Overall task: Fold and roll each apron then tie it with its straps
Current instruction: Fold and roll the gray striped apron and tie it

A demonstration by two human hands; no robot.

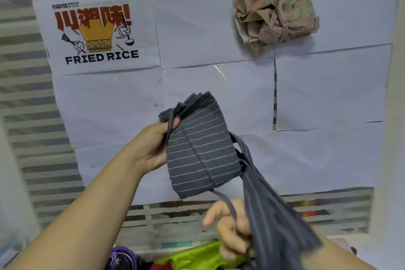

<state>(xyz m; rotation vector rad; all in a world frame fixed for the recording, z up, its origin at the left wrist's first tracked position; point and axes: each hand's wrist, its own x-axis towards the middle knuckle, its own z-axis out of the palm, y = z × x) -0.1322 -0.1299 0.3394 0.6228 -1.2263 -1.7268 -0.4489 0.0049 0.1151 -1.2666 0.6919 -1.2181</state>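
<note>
A grey apron with thin white stripes (201,149) is folded into a thick bundle and held up in the air at the centre of the view. My left hand (153,147) grips its left edge, thumb over the upper corner. A thin strap (228,204) hangs from the bundle's lower edge. My right hand (232,230) holds that strap below the bundle, together with a loose striped tail of the apron (274,221) that drapes over my right wrist.
A pink dotted and floral apron (278,13), tied into a bundle, hangs on the paper-covered wall at upper right. A "FRIED RICE" poster (96,33) is at upper left. Green fabric (197,256) and a purple object (122,256) lie at the bottom edge.
</note>
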